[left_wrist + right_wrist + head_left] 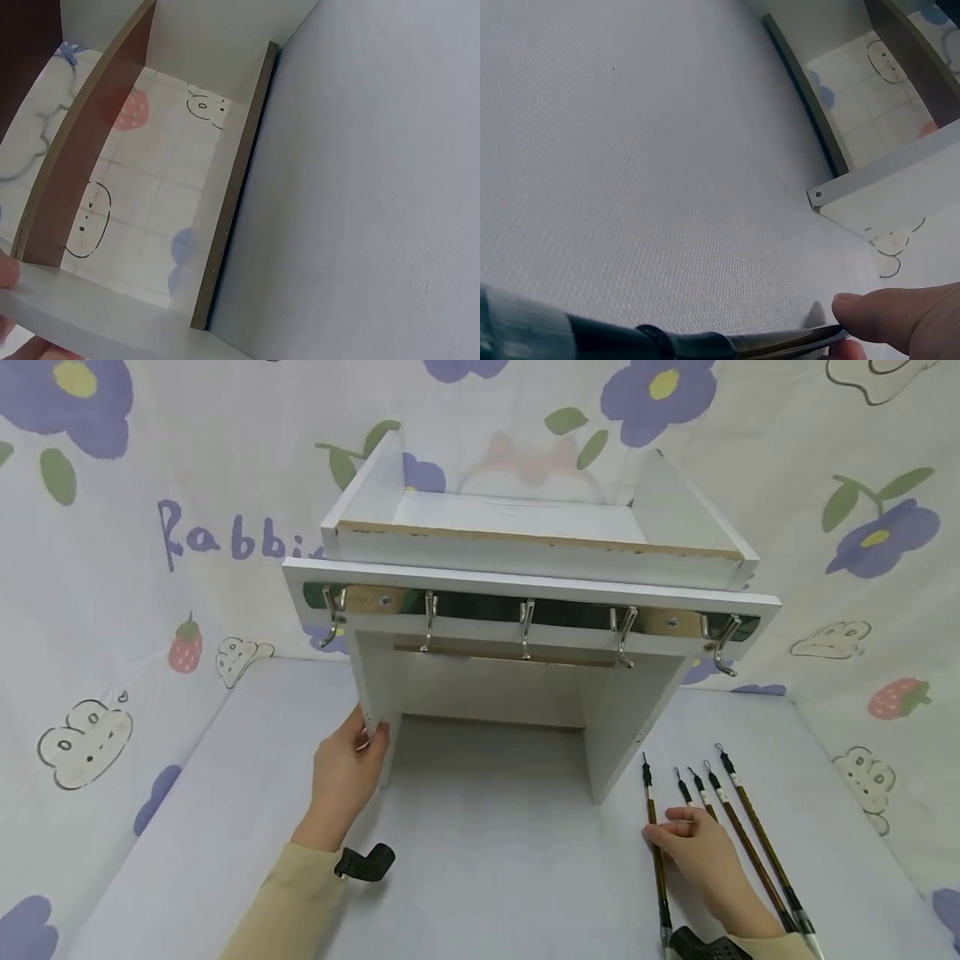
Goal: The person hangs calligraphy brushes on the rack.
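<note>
A white wooden rack (pixel 465 572) with a row of metal hooks (pixel 527 628) along its front stands on the table. My left hand (pixel 348 772) grips the front edge of its left side panel (pixel 369 685); in the left wrist view only some fingertips (pixel 7 271) show at the lower left. With thumb and fingers my right hand (pixel 701 852) pinches the handle of the leftmost calligraphy brush (pixel 650 802), which also crosses the bottom of the right wrist view. Several other brushes (pixel 757 856), with hanging loops at their far ends, lie right of it, partly hidden by the hand.
The white table surface (pixel 487 860) extends around the rack. A patterned cloth (pixel 225 485) with flowers and rabbits hangs behind and at both sides. The rack has an open tray-like top (pixel 517 514) and an upright right side panel (pixel 630 710) near the brushes.
</note>
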Available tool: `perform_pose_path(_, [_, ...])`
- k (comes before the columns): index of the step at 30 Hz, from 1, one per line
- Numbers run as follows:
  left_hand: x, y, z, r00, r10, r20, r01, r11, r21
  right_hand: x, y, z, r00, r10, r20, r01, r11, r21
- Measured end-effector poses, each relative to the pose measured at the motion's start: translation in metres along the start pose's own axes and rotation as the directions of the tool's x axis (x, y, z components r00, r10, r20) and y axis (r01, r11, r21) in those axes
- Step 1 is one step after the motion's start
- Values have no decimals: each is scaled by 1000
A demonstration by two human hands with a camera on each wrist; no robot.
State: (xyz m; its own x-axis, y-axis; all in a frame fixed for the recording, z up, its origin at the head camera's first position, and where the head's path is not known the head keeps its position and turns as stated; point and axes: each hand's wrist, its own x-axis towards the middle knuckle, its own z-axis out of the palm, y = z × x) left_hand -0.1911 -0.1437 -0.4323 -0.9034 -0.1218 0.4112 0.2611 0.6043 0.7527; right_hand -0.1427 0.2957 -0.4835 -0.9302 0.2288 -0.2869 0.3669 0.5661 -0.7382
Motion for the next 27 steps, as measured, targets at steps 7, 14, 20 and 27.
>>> perform_pose_path(7, [1, 3, 1, 1000, 12, 4, -12, 1000, 16, 0, 0, -3, 1000, 12, 14, -12, 1000, 18])
perform_pose_path(14, [-1, 0, 2, 1000, 3, 5, -3, 1000, 18, 4, 3, -3, 999, 9, 40, -8, 1000, -16])
perform_pose_path(20, [-2, 1, 2, 1000, 2, 16, -3, 1000, 22, 7, 2, -3, 999, 25, 33, -24, 999, -39])
perform_pose_path(27, [1, 3, 2, 1000, -2, 15, 2, 1000, 23, 13, -3, -8, 999, 6, 37, -5, 999, -36])
